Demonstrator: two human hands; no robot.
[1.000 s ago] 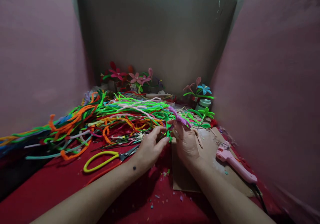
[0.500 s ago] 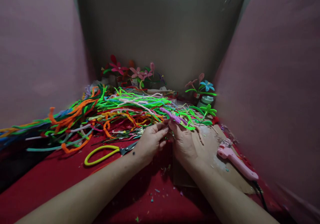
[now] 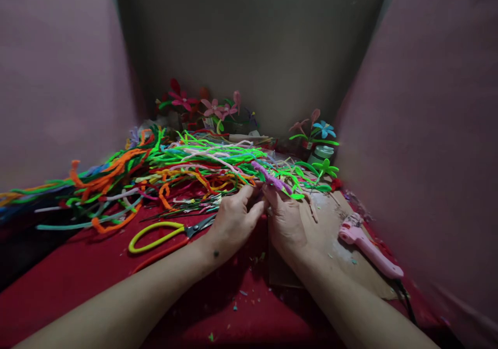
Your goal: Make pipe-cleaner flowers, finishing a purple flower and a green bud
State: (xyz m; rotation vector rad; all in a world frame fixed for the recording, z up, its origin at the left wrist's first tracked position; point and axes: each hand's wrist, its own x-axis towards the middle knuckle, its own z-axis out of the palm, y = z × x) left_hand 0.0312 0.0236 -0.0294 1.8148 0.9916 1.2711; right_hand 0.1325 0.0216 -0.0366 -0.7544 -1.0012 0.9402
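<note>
A purple fuzzy flower [image 3: 272, 177] made of pipe cleaner is pinched at its base in my right hand [image 3: 287, 223], thumb uppermost. My left hand [image 3: 235, 222] meets the right hand just below the flower, its fingers curled and thumb and forefinger close together. What lies between the left fingertips is too small and dark to make out. Just left of my left hand lie scissors [image 3: 155, 231] with one yellow and one red handle, their blades partly behind the wrist. Loose pipe cleaners [image 3: 210, 157] in green, orange, pink and white are heaped beyond both hands.
Brown cardboard [image 3: 330, 255] lies to the right, bearing a pink corded hand tool [image 3: 369, 248]. Fuzzy flowers [image 3: 212, 108] stand at the back, and a blue one [image 3: 324, 128] rises near a pale jar [image 3: 321, 153]. Scraps dot the red cloth [image 3: 241, 318]. Pink walls flank both sides.
My left fingers have shifted slightly and straightened a little beside the right hand. The purple flower stays in my right hand, turned slightly. The whole view has moved a little.
</note>
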